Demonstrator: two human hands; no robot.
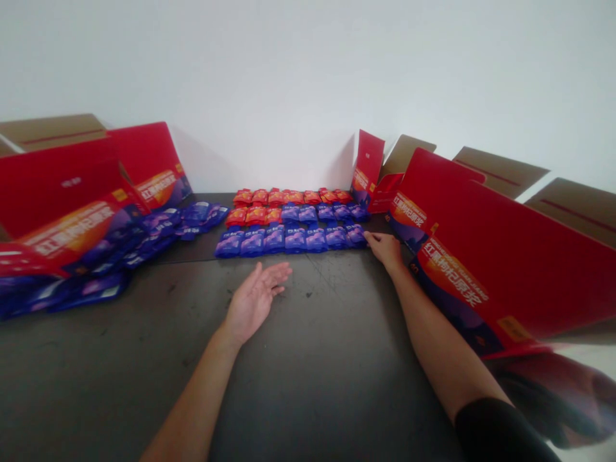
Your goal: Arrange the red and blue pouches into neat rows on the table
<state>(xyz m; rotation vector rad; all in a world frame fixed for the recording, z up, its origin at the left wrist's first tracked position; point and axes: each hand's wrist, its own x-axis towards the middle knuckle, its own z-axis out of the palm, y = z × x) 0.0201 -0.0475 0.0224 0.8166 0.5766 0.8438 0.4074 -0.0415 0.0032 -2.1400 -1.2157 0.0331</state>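
Flat red printed cardboard cartons (62, 199) lean at far left over a heap of blue foil pouches (149, 240) on a dark, scuffed worktable (337, 385). The person's left hand (255, 301) lies open, fingers loosely spread, holding nothing. Ahead stand tidy rows of blue foil pouches (289, 239) and red foil pouches (274, 197). The right hand (382, 249), fingers extended and not gripping, reaches the front row's end pouch. More red cardboard cartons (510, 269) lean at right.
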